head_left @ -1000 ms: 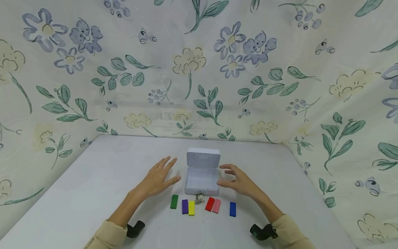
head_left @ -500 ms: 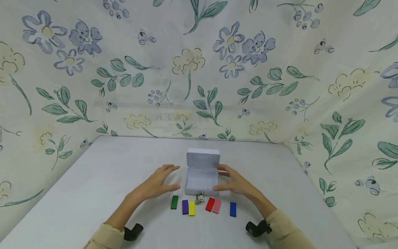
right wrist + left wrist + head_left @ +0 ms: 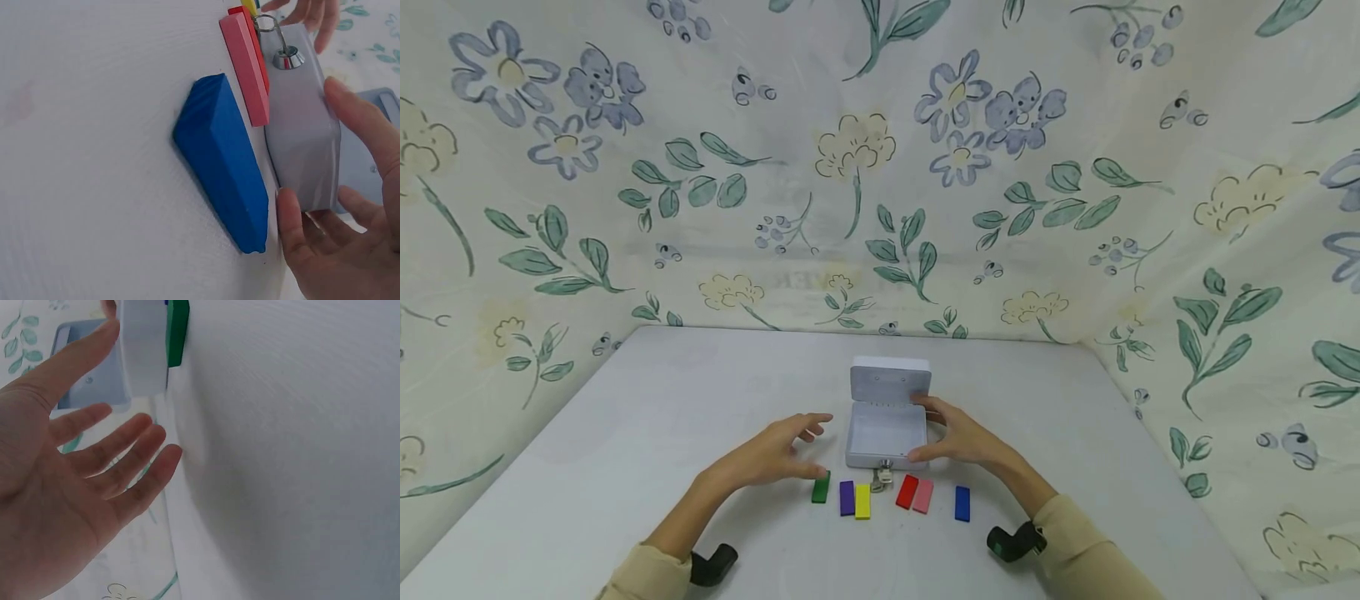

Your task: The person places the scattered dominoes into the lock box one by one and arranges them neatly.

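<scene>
A small pale-grey cash box [image 3: 886,437] stands with its lid [image 3: 889,383] raised. Keys [image 3: 882,478] hang from the lock at its front. My right hand [image 3: 962,433] holds the box's right end, with the thumb at the front corner and the fingers curled along the side and back. My left hand [image 3: 763,454] is left of the box, fingers spread and loosely bent, holding nothing. Its thumb tip appears over the far end of a green block [image 3: 821,488]; the head view does not settle contact. In the left wrist view the green block [image 3: 177,334] lies beside the box.
In front of the box lie purple [image 3: 847,498], yellow [image 3: 862,502], red [image 3: 907,492], pink [image 3: 922,496] and blue [image 3: 962,504] blocks. A flowered cloth [image 3: 857,200] walls in the white table [image 3: 715,358] at the back and sides.
My right hand has moved left onto the box's right end. My left hand has come down and toward me, its thumb nearing the green block. Box and blocks stay put.
</scene>
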A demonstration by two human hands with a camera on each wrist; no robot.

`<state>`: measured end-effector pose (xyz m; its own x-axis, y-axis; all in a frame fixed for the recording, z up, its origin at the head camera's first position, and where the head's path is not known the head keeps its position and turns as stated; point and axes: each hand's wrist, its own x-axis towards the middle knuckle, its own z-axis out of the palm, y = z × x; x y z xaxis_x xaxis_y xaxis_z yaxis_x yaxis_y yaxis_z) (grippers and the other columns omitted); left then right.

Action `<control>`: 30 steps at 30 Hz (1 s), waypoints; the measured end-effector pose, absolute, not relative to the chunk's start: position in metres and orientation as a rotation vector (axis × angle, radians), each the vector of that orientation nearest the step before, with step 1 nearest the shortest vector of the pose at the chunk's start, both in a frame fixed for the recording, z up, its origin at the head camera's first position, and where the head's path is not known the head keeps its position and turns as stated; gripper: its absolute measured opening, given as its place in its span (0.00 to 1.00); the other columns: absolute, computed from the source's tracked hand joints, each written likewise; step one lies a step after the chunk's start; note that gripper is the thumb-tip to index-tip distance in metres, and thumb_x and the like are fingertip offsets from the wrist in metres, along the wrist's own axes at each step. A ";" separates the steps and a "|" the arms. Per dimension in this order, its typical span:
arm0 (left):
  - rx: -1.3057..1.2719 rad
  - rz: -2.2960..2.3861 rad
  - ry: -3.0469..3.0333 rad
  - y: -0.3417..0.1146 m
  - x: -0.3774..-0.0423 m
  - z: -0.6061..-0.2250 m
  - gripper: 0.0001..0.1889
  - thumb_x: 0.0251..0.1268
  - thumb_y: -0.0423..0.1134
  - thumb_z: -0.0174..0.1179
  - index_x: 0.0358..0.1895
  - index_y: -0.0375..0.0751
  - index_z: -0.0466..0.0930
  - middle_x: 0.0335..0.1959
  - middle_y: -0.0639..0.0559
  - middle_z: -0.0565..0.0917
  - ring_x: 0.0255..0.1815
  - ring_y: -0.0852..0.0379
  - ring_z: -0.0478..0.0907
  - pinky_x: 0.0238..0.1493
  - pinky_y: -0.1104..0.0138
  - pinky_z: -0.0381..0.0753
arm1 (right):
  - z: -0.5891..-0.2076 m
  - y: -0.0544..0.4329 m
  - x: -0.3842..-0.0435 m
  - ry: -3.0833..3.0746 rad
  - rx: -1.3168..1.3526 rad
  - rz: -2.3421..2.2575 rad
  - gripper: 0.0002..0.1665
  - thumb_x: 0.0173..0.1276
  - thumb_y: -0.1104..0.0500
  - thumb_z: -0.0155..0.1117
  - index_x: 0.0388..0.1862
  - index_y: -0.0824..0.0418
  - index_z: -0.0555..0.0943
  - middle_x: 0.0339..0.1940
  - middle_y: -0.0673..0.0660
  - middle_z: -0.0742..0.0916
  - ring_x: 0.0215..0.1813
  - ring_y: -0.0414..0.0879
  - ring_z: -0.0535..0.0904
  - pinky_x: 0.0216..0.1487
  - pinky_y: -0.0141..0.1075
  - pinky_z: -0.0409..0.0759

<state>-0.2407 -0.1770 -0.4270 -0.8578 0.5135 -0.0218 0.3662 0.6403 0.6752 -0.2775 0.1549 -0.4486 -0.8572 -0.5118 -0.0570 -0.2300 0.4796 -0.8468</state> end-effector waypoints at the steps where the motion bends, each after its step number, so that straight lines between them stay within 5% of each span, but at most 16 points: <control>1: 0.729 1.018 2.638 -0.178 -0.240 -0.427 0.43 0.53 0.53 0.72 0.71 0.43 0.65 0.60 0.41 0.79 0.60 0.45 0.75 0.57 0.49 0.78 | -0.449 0.155 -0.278 2.426 -0.630 -1.320 0.56 0.54 0.49 0.78 0.77 0.57 0.58 0.80 0.61 0.60 0.77 0.64 0.59 0.73 0.62 0.60; 20: 0.851 0.895 2.585 -0.183 -0.234 -0.427 0.29 0.48 0.49 0.75 0.55 0.39 0.82 0.47 0.52 0.83 0.48 0.52 0.76 0.47 0.66 0.77 | -0.450 0.156 -0.288 2.445 -0.614 -1.267 0.55 0.54 0.49 0.77 0.77 0.55 0.59 0.80 0.60 0.59 0.78 0.63 0.58 0.74 0.61 0.57; 30: 0.909 0.868 2.555 -0.181 -0.232 -0.426 0.25 0.47 0.47 0.76 0.50 0.42 0.84 0.45 0.54 0.82 0.46 0.55 0.75 0.47 0.68 0.76 | -0.450 0.157 -0.292 2.439 -0.598 -1.276 0.56 0.55 0.49 0.77 0.77 0.55 0.58 0.81 0.60 0.58 0.78 0.63 0.58 0.74 0.62 0.57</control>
